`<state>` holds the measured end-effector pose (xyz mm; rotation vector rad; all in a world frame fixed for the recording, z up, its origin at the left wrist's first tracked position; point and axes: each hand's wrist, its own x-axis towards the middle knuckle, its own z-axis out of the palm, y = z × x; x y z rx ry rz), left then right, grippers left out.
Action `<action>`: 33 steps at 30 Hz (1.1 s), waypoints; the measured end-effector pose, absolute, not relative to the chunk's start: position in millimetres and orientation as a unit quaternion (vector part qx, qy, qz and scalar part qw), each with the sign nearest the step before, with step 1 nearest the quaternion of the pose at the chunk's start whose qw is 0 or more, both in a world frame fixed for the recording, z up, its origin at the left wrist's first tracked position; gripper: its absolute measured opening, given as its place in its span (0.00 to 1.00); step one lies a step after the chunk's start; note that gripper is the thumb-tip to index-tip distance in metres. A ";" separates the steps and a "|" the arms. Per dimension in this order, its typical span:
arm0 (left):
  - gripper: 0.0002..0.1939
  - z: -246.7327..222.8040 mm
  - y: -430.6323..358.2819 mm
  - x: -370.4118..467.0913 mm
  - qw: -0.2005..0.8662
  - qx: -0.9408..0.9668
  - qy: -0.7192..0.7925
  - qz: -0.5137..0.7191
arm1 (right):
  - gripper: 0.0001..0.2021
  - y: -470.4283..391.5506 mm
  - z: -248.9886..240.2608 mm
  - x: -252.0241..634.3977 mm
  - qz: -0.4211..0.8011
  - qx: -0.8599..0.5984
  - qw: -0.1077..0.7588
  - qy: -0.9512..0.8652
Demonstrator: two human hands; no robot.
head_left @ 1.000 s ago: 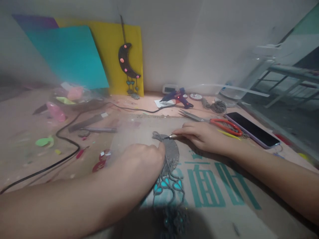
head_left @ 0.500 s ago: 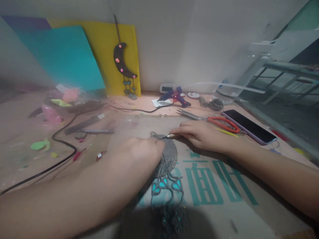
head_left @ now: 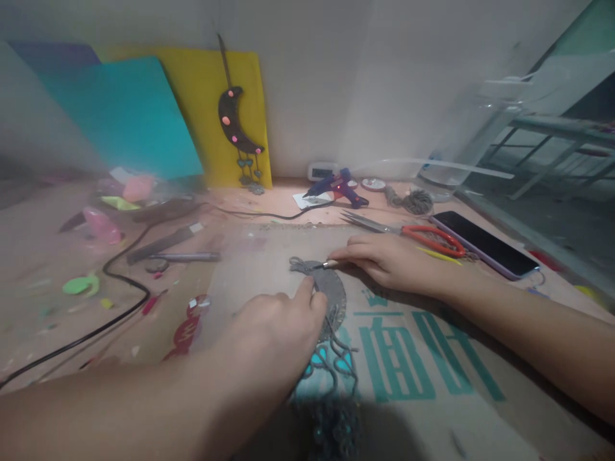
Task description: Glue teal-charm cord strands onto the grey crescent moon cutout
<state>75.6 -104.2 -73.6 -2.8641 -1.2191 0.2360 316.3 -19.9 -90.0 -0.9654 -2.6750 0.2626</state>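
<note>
A grey felt piece (head_left: 331,288) with a curved outer edge lies flat on the cardboard, a small loop of grey cord (head_left: 298,262) at its top. My left hand (head_left: 281,330) covers its left side, with index finger and thumb pressed on the felt and the other fingers curled under. Pinched in my right hand (head_left: 377,259) is a thin metal-tipped tool (head_left: 328,264), its dark point at the felt's upper edge by the loop; its exact kind is unclear. Below the felt, grey cords carry turquoise drop shapes (head_left: 343,362) and darker pendants in shadow.
Red-handled scissors (head_left: 432,239) and a phone (head_left: 485,243) lie beyond my right forearm. A glue gun (head_left: 336,189) rests at the wall, its black cable (head_left: 144,288) crossing the left side. A decorated crescent (head_left: 233,121) hangs before yellow board. Scraps litter the left.
My left hand has drawn back toward me from the cord loop, baring more of the felt's top. The right hand and its tool have stayed nearly in place.
</note>
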 end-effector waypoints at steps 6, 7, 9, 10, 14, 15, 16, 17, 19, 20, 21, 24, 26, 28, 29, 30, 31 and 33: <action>0.19 -65.9 -107.6 85.1 0.034 -0.897 -0.410 0.161 | 0.18 -20.5 -88.5 315.3 0.095 -0.339 0.141 -0.925; 0.19 -65.8 -107.0 85.9 0.033 -0.895 -0.414 0.164 | 0.18 -20.8 -88.0 315.0 0.093 -0.340 0.140 -0.925; 0.18 -66.3 -105.6 86.5 0.036 -0.893 -0.418 0.161 | 0.17 -21.3 -86.9 314.5 0.091 -0.342 0.139 -0.925; 0.18 -66.6 -105.1 86.4 0.040 -0.894 -0.416 0.160 | 0.17 -21.5 -86.5 314.2 0.090 -0.343 0.139 -0.925; 0.20 -67.9 -105.9 84.8 0.065 -0.901 -0.400 0.155 | 0.17 -22.1 -85.2 313.8 0.093 -0.345 0.140 -0.923; 0.21 -68.5 -106.6 84.4 0.077 -0.902 -0.398 0.151 | 0.17 -22.0 -85.1 313.8 0.092 -0.344 0.139 -0.924; 0.22 -69.6 -107.4 83.8 0.091 -0.902 -0.395 0.147 | 0.17 -22.0 -85.1 314.0 0.091 -0.343 0.138 -0.925; 0.23 -71.1 -108.1 83.2 0.105 -0.903 -0.391 0.142 | 0.18 -21.9 -85.2 314.1 0.089 -0.343 0.136 -0.925; 0.27 -75.6 -109.3 81.9 0.128 -0.906 -0.381 0.130 | 0.17 -21.7 -85.6 314.2 0.086 -0.343 0.134 -0.926; 0.30 -78.1 -109.6 81.2 0.137 -0.908 -0.377 0.123 | 0.17 -21.7 -85.7 314.1 0.085 -0.343 0.133 -0.926; 0.31 -80.6 -109.7 80.6 0.142 -0.909 -0.374 0.118 | 0.17 -21.8 -85.8 314.0 0.084 -0.344 0.134 -0.926; 0.32 -85.3 -109.1 79.7 0.145 -0.910 -0.372 0.113 | 0.17 -21.9 -86.0 313.7 0.087 -0.345 0.134 -0.925; 0.31 -86.1 -108.4 79.9 0.144 -0.909 -0.375 0.109 | 0.17 -21.3 -86.5 314.2 0.096 -0.347 0.133 -0.923; 0.29 -86.3 -108.0 80.3 0.148 -0.909 -0.378 0.099 | 0.17 -19.8 -87.4 315.5 0.116 -0.349 0.142 -0.919; 0.29 -86.4 -108.0 80.5 0.150 -0.909 -0.377 0.095 | 0.16 -18.7 -87.8 316.4 0.130 -0.351 0.148 -0.916; 0.29 -86.3 -108.2 80.8 0.151 -0.910 -0.374 0.094 | 0.16 -17.6 -88.1 317.2 0.146 -0.354 0.153 -0.911; 0.29 -86.2 -108.4 81.1 0.150 -0.912 -0.370 0.093 | 0.16 -16.6 -88.2 317.9 0.161 -0.360 0.155 -0.906; 0.29 -85.2 -108.8 81.8 0.142 -0.914 -0.366 0.101 | 0.17 -15.1 -87.5 318.8 0.182 -0.375 0.151 -0.896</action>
